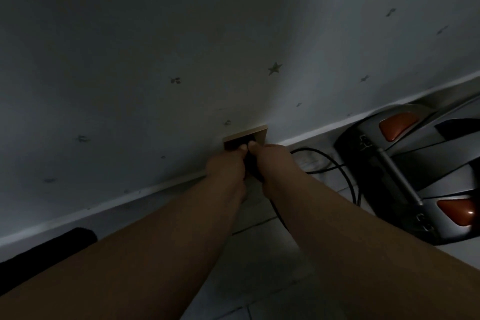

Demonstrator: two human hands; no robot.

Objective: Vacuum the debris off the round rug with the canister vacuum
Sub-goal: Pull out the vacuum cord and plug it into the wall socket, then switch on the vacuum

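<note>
The scene is dim. A tan wall socket (255,133) sits low on the wall just above the skirting. My left hand (228,163) and my right hand (272,161) both grip a black plug (252,167) held against the socket, thumbs touching near its top. The plug's black cord (348,176) loops over the floor to the right, toward the canister vacuum (415,176), a dark grey body with two orange buttons, lying by the wall. The round rug is out of view.
A pale wall (181,47) with small star stickers fills the upper frame; a white skirting board (104,213) runs along its base. A black object (46,249) lies on the floor at the lower left. Light floor tiles (259,267) lie between my forearms.
</note>
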